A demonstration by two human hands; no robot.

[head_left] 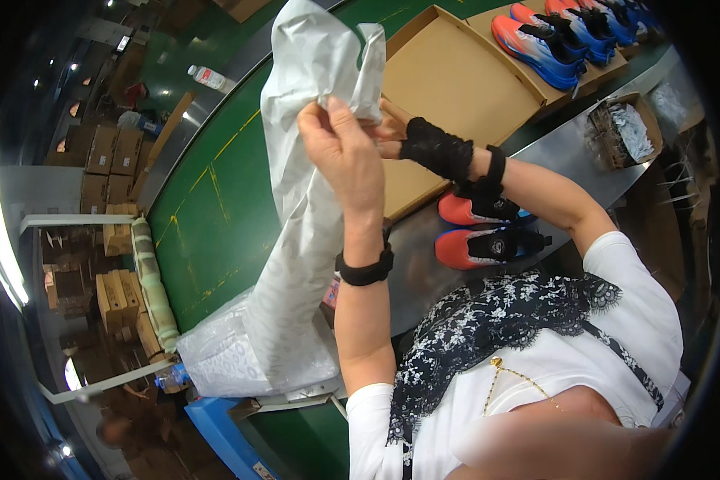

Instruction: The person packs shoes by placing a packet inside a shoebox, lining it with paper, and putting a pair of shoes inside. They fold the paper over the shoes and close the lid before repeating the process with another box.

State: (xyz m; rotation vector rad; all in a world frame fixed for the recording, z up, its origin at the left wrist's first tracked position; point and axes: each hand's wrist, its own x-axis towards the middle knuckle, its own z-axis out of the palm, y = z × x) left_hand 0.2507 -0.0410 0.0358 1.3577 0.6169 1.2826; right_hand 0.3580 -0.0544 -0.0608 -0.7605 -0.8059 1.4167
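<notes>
One pale patterned sheet (312,220) hung bunched at the hands in front of the green surface (216,204), its lower end down at a plastic-covered stack (216,352). From my end I saw the left hand (347,160) closed to a pinch, sheet caught between thumb and fingers. Right hand (408,142), in a black fingerless wrap, was just beside it, fingertips mostly hidden; couldn't tell how far open or whether it had hold of anything. Open cardboard box (448,88) lay right of the hands. Two red-and-black shoes (460,250) sat side by side on the steel table (560,140), near the torso. Past the box: a row of orange-white-blue shoes (528,52). Bottle (208,78) was well apart, upper left.
</notes>
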